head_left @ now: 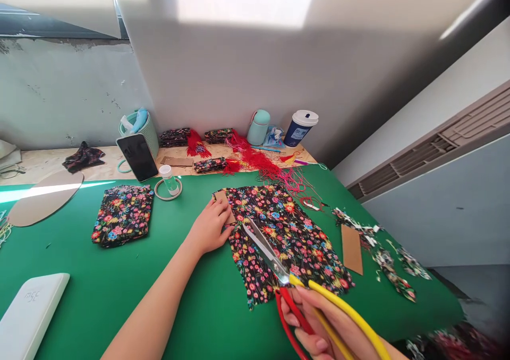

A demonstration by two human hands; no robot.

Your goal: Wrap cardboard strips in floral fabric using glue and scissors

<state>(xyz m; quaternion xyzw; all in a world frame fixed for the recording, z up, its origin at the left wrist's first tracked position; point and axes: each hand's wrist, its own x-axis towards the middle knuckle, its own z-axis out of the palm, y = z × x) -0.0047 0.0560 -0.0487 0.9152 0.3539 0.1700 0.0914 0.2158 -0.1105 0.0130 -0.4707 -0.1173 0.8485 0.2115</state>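
A black floral cloth [279, 232] lies spread on the green table mat. On its upper left edge rests a small brown cardboard strip [230, 215], and my left hand [211, 224] holds it down there with curled fingers. My right hand [314, 317] grips large scissors [274, 263] with one red and one yellow handle. Their blades are slightly apart, pointing at the cloth's left edge close to my left thumb. Whether the blade tips touch the cloth I cannot tell.
Left of my arm lies a folded floral cloth [122, 214], with a phone [137, 157] and small bottle [169, 179] behind. A brown card [351, 249] and cloth scraps [392, 272] lie right. Red tassels [258, 161], a flask [258, 128] and lidded cup [300, 128] line the back.
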